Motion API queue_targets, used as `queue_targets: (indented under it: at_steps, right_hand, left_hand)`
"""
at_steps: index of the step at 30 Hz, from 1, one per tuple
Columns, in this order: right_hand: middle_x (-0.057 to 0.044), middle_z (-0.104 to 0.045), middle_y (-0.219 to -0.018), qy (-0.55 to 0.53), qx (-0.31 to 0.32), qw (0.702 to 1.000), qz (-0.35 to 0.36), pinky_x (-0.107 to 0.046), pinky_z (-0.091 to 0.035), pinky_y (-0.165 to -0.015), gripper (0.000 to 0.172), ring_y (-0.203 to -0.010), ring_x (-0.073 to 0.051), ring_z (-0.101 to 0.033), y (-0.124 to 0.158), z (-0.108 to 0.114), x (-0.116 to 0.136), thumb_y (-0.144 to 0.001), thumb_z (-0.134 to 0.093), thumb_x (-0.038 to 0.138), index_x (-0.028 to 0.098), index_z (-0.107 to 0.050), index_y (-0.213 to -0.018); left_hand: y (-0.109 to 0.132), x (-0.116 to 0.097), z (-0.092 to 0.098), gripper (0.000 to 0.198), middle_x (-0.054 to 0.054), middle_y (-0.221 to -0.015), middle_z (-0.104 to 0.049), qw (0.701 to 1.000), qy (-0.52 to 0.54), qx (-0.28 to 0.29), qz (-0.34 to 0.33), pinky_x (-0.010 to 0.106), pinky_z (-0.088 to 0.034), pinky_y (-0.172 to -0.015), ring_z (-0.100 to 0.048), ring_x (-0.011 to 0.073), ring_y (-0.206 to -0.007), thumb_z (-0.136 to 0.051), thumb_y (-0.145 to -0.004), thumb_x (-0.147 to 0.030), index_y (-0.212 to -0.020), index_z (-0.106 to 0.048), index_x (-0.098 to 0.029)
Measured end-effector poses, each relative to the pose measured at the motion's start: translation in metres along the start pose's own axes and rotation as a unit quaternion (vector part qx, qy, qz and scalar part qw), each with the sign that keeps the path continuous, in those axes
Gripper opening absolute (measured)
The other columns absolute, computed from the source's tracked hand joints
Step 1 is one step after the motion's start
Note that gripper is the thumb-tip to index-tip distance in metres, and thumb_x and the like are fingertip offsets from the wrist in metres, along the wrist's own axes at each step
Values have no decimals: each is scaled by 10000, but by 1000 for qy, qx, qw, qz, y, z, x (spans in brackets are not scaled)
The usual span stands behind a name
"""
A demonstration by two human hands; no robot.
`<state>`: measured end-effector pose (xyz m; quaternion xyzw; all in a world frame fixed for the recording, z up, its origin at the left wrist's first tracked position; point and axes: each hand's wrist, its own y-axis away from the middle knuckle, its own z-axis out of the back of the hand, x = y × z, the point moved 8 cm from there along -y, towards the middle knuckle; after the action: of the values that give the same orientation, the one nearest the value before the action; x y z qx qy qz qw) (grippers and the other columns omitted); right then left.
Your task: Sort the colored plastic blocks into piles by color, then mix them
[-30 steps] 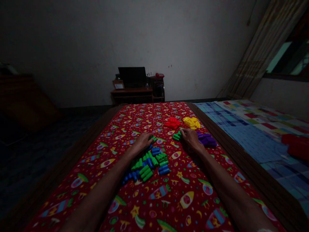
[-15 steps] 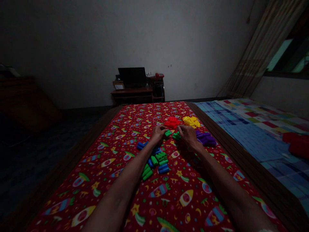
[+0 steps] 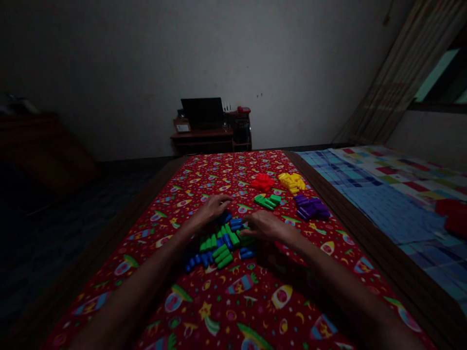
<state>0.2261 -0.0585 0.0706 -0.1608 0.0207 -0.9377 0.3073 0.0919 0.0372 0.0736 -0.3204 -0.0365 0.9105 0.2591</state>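
Note:
A mixed spread of green blocks and blue blocks lies on the red patterned cloth. At its far left edge is my left hand, fingers apart and curved over blue pieces, with nothing visibly held. My right hand is over the right side of the spread, fingers curled down at green pieces; its fingertips are partly hidden. Beyond the hands lie separate piles: green, red, yellow and purple.
A bed with a blue plaid sheet runs along the right of the cloth. At the far wall stands a desk with a dark monitor. A wooden piece of furniture is at the left.
Both hands have moved back from the far green pieces toward the mixed blue and green spread. The far green pile now shows fully, and more of the near spread is uncovered.

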Motion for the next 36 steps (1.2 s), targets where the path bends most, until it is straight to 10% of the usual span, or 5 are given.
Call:
queue_targets:
  at_steps: [8,20,29,36]
  right_hand:
    - [-81,-682,-788,51,16,998,-42,-255,-285,-562,123,-683,-159,-579,-4,3,-16,-840,-599,180,157,-697,-910]
    - [-116,-705,-863,128,-4,951,-281,-245,-281,-561,250,-763,-178,-624,23,49,-89,-898,-533,310,142,-717,-879]
    - [-39,-692,-763,-152,-56,986,30,-209,-353,-595,268,-625,-119,-561,-1,15,11,-915,-534,338,136,-706,-948]
    - [-102,-730,-953,-58,-284,949,-122,-297,-459,-756,244,-834,-208,-649,6,50,-86,-875,-543,226,174,-708,-1046]
  left_hand:
    - [80,-3,-18,297,91,-1069,-711,994,-45,78,-64,339,-505,-889,-651,236,-1001,-576,-808,-321,-1054,-706,-216]
    - [65,-1,4,341,65,-942,-738,994,78,-62,44,364,-546,-789,-687,240,-858,-701,-671,-329,-982,-711,-191]
    - [75,-41,-13,470,58,-1023,-714,988,146,-44,-14,369,-558,-812,-684,214,-887,-658,-733,-309,-1186,-602,-198]
    - [78,-34,-6,360,91,-1148,-670,997,20,35,-68,380,-496,-936,-629,235,-1055,-603,-824,-336,-1154,-617,-194]
